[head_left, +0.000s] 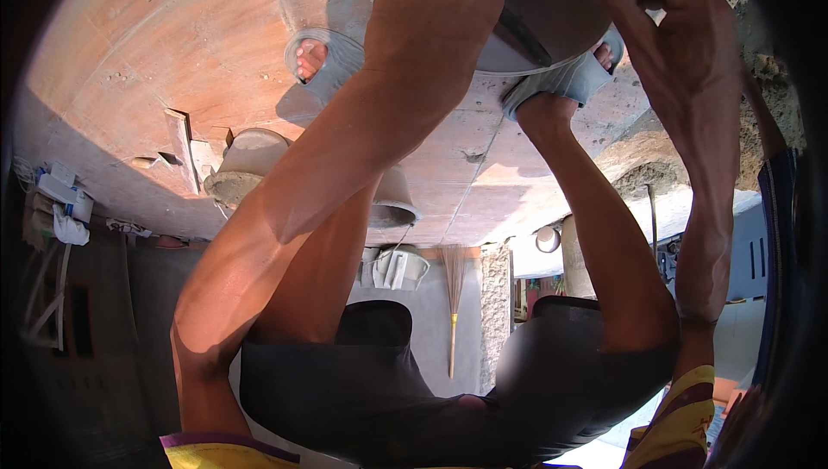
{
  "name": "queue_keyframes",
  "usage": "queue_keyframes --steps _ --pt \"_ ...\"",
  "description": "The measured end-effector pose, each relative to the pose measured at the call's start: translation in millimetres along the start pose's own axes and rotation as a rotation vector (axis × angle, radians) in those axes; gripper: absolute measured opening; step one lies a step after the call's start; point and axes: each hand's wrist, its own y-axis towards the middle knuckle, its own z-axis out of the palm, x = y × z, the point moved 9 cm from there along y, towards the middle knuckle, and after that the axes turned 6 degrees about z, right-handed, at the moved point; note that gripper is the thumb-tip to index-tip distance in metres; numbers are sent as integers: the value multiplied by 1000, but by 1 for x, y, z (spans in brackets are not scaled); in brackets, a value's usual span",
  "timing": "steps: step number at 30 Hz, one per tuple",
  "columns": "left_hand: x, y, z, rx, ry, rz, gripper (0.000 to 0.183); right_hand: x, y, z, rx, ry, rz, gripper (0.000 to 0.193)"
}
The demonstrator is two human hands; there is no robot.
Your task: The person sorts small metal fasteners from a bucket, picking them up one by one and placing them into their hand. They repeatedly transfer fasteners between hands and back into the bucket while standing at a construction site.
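Observation:
A round grey bucket (569,16), cut off by the top edge of the view, stands or is held between my feet; I cannot tell which. Its inside looks dark grey, and a dark strip-like piece lies across it. My left hand (435,12) is closed at its left rim, the fingertips partly out of view. On the opposite side my right hand (681,34) has its thumb and fingers curled at the rim. Both forearms reach up past my bent knees. Grey sandals (565,81) are on my feet, one at each side of the bucket.
Two more buckets, a tipped one (252,152) and another (393,197), lie on the reddish floor beside a wooden strip (183,150). A broom (453,314) leans against the wall. Rough rubble (642,159) is at right, where another person's dark blue clothing (776,245) shows.

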Motion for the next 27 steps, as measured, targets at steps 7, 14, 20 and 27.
queue_keyframes --steps 7,14,20,27 --pt "-23 5 13 532 -126 224 53 -6 40 -10 85 -26 -146 24" --pt "34 18 -83 170 -1069 -204 65 -20 80 -76 76 80 22 21" --pt "164 59 -112 30 -866 -702 63 53 29 -32 470 -312 -277 36" --pt "233 12 -30 670 6 -412 62 -6 64 133 288 -1197 -691 47"
